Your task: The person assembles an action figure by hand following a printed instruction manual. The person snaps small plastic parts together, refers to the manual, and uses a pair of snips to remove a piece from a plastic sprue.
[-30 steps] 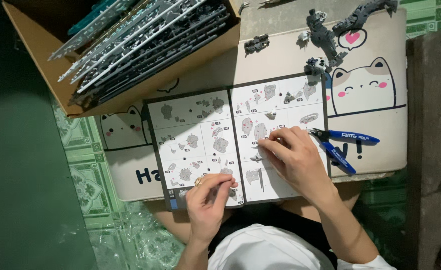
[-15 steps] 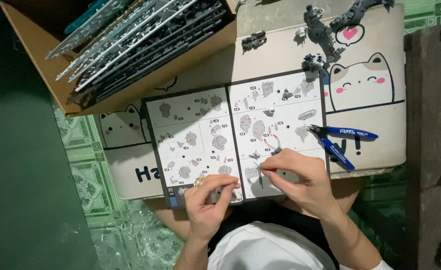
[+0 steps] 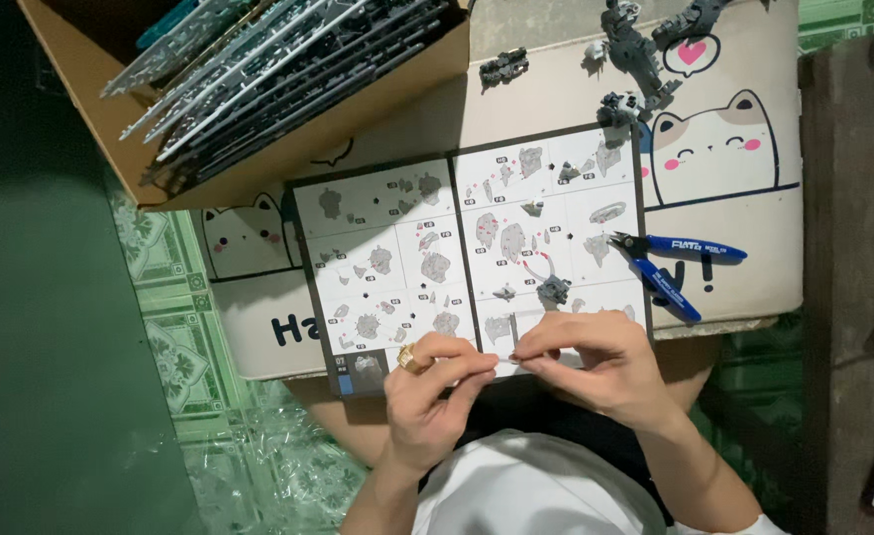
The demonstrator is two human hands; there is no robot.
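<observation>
Since half a second ago the right hand (image 3: 596, 362) has slid down off the lower page and met the left hand (image 3: 437, 391) at the near edge of the instruction booklet (image 3: 467, 248); the left hand has lifted a little toward it.

Head view: both hands are pinched together, fingertips almost touching, over the booklet's bottom margin. The right grip is clenched on a small pale part (image 3: 509, 362) — too small to make out its shape — and the left grip closes on the same piece from the other side. A gold ring (image 3: 412, 362) shows on the left hand. A small grey piece (image 3: 554, 289) lies on the open page just above the right hand. Blue-handled nippers (image 3: 675, 263) rest on the surface to the right of the booklet, near but apart from the hand. The surface (image 3: 734, 287) is cream with cartoon cats. At the far left a cardboard box (image 3: 288, 149) holds grey plastic sprues (image 3: 278, 69); dark grey assembled pieces (image 3: 635, 50) lie at the far edge.
</observation>
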